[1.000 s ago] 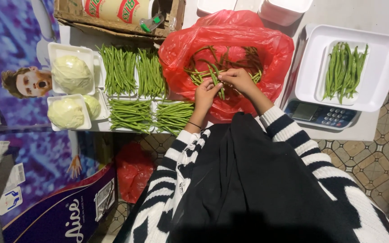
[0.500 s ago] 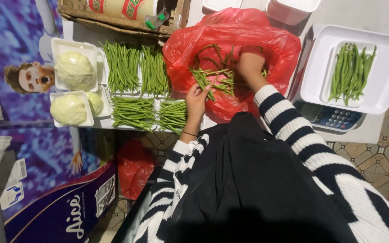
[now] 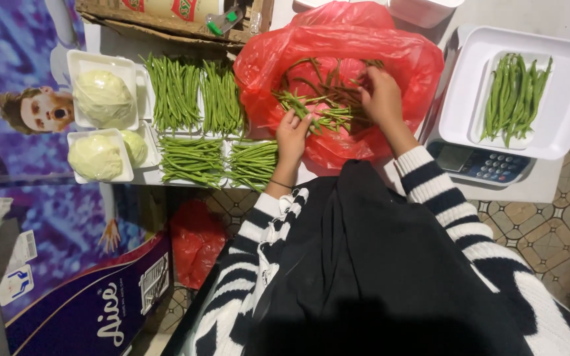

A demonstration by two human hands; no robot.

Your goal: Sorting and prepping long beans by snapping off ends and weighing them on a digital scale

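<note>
Inside red bag (image 3: 338, 46), hands (image 3: 338, 125) farther apart

Both my forearms, in black-and-white striped sleeves, reach forward side by side. My left hand (image 3: 293, 134) lies knuckles up, fingers curled forward, a thin dark band on its wrist. My right hand (image 3: 382, 99) reaches further ahead, fingers bent downward, slightly apart from the left.

Two white trays of cabbage (image 3: 103, 99) are sitting at the upper left of the frame. Beside them, trays of packed green beans (image 3: 192, 99) are lying in rows. A digital scale (image 3: 486, 165) is standing at right, a white tray (image 3: 562, 125) resting on it.
</note>
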